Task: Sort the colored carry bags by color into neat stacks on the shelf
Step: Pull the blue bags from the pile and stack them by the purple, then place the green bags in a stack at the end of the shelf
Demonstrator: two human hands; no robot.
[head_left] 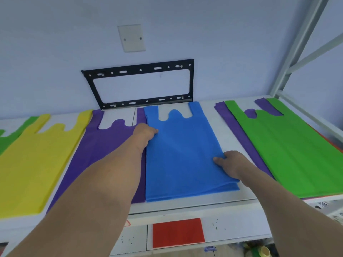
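Fingers (219, 160) of both hands on blue bag (178, 151).

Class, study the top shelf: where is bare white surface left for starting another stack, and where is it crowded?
Bare shelf runs along the front edge below the blue bags. A narrow strip lies between them and the purple bag under the green bags. Crowded: yellow bags, the left purple bags and the blue bags touch or overlap.
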